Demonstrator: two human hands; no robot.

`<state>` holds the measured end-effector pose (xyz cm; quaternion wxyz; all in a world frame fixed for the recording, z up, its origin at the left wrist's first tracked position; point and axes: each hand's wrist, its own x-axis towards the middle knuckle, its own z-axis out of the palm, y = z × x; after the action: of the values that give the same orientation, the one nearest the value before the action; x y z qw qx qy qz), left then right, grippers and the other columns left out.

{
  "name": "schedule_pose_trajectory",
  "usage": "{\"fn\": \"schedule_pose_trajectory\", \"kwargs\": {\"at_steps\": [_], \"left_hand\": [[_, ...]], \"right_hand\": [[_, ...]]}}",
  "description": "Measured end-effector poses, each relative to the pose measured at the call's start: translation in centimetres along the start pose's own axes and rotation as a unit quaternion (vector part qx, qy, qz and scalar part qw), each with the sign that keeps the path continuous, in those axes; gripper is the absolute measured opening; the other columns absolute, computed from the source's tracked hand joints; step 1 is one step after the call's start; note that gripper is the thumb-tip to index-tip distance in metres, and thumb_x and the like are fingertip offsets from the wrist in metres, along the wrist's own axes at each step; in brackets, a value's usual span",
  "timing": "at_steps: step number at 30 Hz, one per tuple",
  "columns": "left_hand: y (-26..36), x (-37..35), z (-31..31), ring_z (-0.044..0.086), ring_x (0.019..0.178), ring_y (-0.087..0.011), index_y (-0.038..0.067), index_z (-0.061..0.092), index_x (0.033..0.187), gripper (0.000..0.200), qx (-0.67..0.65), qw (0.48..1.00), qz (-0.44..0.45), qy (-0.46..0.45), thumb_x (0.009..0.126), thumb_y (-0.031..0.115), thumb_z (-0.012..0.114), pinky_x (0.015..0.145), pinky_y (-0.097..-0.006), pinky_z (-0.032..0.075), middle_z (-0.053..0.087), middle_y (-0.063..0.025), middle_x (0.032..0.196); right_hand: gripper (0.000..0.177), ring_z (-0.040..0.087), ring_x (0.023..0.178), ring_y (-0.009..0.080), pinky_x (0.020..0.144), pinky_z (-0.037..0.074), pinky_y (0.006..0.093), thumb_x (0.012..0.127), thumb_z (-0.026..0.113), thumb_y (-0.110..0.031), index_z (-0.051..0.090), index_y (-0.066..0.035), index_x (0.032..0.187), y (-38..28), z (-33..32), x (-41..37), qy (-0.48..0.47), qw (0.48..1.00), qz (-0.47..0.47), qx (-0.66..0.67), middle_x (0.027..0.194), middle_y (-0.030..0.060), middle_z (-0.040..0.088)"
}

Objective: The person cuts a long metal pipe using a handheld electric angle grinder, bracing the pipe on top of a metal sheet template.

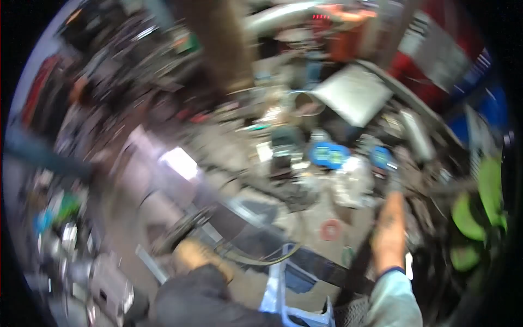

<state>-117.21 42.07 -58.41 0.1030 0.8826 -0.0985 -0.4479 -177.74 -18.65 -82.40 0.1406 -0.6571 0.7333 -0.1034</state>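
Observation:
My right hand (pixel 390 223) reaches forward from a pale blue sleeve (pixel 393 298) at the lower right. Its fingers are smeared by motion, and I cannot tell whether they hold the narrow grey shape just beyond them. Past the fingertips lies a small blue object (pixel 380 157). To its left are another blue item (pixel 328 156) with pale patches and a crumpled, clear-looking bag (pixel 351 184). My left hand is out of view. At lower left, a dark trouser leg (pixel 193 297) ends in a tan shoe (pixel 200 256).
A pale blue plastic frame (pixel 277 289) stands at bottom centre. Beyond the hand lies a flat, light metal-looking panel (pixel 351 92). Curved green pieces (pixel 487 191) are at the right, below a red and white sack-like shape (pixel 433 52). Mixed scrap (pixel 98 278) fills the left side.

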Motion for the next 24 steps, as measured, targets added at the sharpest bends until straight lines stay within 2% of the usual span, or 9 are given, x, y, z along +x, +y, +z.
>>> {"fn": "schedule_pose_trajectory", "kwargs": {"at_steps": [5, 12, 15, 20, 22, 24], "left_hand": [[-8.3, -7.7, 0.4, 0.064, 0.091, -0.0208, -0.002, 0.061, 0.118, 0.032, -0.025, 0.999, -0.044, 0.014, 0.094, 0.017, 0.071, 0.081, -0.0365, 0.054, 0.063, -0.0121, 0.109], [-15.8, -14.0, 2.6, 0.065, 0.084, -0.0200, -0.002, 0.063, 0.113, 0.028, -0.107, 0.987, -0.113, 0.045, 0.093, 0.016, 0.070, 0.076, -0.0358, 0.054, 0.065, -0.0123, 0.101], [-18.1, -14.7, 3.0, 0.065, 0.081, -0.0196, -0.002, 0.064, 0.110, 0.026, -0.142, 0.980, -0.125, 0.056, 0.093, 0.016, 0.069, 0.074, -0.0356, 0.054, 0.066, -0.0125, 0.097], [-22.0, -13.4, 2.2, 0.066, 0.077, -0.0190, -0.002, 0.065, 0.106, 0.023, -0.198, 0.970, -0.116, 0.083, 0.093, 0.016, 0.068, 0.070, -0.0351, 0.054, 0.067, -0.0127, 0.092], [-23.1, -11.6, 0.8, 0.066, 0.075, -0.0188, -0.002, 0.065, 0.105, 0.022, -0.210, 0.968, -0.092, 0.101, 0.092, 0.016, 0.068, 0.069, -0.0349, 0.054, 0.068, -0.0128, 0.089], [-23.9, -9.0, -1.3, 0.066, 0.073, -0.0186, -0.002, 0.066, 0.103, 0.021, -0.175, 0.974, -0.025, 0.144, 0.092, 0.016, 0.068, 0.067, -0.0347, 0.054, 0.069, -0.0128, 0.087]], "right_hand": [[0.033, 0.068, 0.108, 0.0349, 0.096, 0.054, 0.0453, 0.095, 0.066, -0.023, 0.066, -0.005, 0.122, 5.6, -2.5, -7.9, 0.012, 0.999, 0.030, -0.020, 0.119, 0.0184, 0.070], [0.037, 0.067, 0.108, 0.0325, 0.097, 0.054, 0.0453, 0.094, 0.068, -0.023, 0.064, -0.005, 0.126, 0.9, -4.3, -8.3, 0.043, 0.995, 0.051, -0.074, 0.122, 0.0160, 0.069], [0.038, 0.067, 0.108, 0.0315, 0.098, 0.053, 0.0454, 0.094, 0.068, -0.023, 0.063, -0.005, 0.128, -4.0, -5.5, -8.9, 0.077, 0.993, 0.056, -0.073, 0.123, 0.0150, 0.068], [0.041, 0.066, 0.108, 0.0298, 0.098, 0.053, 0.0454, 0.094, 0.069, -0.022, 0.061, -0.005, 0.130, -16.4, -6.4, -11.8, 0.159, 0.986, 0.001, 0.039, 0.126, 0.0133, 0.067], [0.042, 0.066, 0.108, 0.0292, 0.099, 0.053, 0.0454, 0.094, 0.070, -0.022, 0.060, -0.005, 0.131, -22.8, -6.1, -14.9, 0.150, 0.979, -0.026, 0.135, 0.127, 0.0126, 0.067], [0.044, 0.066, 0.108, 0.0285, 0.099, 0.053, 0.0455, 0.094, 0.070, -0.022, 0.060, -0.005, 0.133, -29.7, -5.1, -19.1, 0.062, 0.964, -0.034, 0.257, 0.127, 0.0119, 0.066]]}}
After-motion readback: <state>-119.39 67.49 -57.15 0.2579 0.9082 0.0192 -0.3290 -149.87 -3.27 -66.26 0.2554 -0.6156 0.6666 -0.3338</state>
